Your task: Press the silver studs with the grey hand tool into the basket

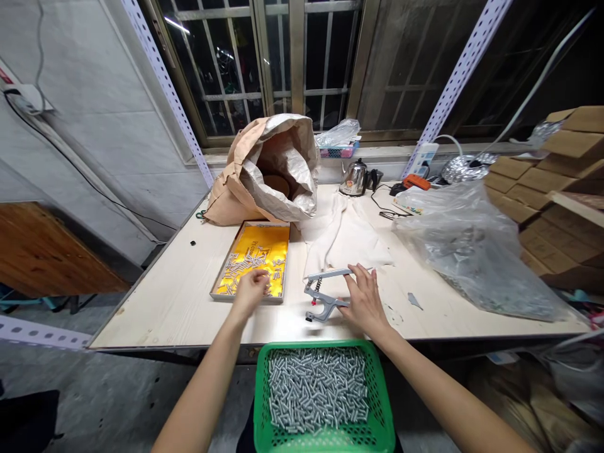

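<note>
My left hand (pixel 250 290) reaches into the yellow tray (pixel 278 239) and its fingers curl over the small metal parts (pixel 240 264) lying there; what it pinches is hidden. My right hand (pixel 364 301) rests on a grey hand press tool (pixel 322 290) with a spring, its fingers laid on the upper lever and on the base. Below the table's near edge a green basket (pixel 377 418) holds a heap of small silver cylinders (pixel 316 390).
A brown paper sack (pixel 236 182) stands open behind the tray. A white cloth (pixel 342 236), a kettle (pixel 355 178) and a big clear plastic bag (pixel 476 251) of parts lie to the right. Cardboard boxes (pixel 557 182) are stacked at the far right.
</note>
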Action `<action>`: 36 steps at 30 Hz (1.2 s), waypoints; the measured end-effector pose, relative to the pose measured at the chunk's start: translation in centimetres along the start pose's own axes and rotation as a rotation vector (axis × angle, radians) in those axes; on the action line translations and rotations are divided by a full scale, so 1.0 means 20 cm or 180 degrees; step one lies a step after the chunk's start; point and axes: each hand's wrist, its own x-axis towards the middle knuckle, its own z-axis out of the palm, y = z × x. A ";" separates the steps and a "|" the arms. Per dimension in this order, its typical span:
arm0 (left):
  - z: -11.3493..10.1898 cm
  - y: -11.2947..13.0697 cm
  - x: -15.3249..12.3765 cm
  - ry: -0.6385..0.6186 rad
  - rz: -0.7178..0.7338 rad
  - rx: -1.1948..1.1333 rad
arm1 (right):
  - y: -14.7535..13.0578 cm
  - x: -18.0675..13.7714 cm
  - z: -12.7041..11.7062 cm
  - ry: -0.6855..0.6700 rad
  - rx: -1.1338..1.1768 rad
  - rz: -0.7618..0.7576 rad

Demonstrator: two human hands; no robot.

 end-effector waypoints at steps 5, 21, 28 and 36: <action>0.26 0.02 -0.28 -0.0496 -0.0283 -0.2253 | -0.07 0.03 -0.01 -0.0154 0.0102 0.0018; 0.27 0.05 -0.37 -0.0620 -0.0245 -0.2163 | -0.11 0.00 -0.01 -0.0418 -0.0011 0.0050; 0.29 0.05 -0.37 -0.0599 -0.0248 -0.1980 | -0.11 -0.01 0.00 -0.0435 0.0029 0.0111; 0.22 0.08 -0.38 -0.0868 0.0362 -0.0765 | -0.13 -0.03 0.01 -0.0410 0.0106 0.0078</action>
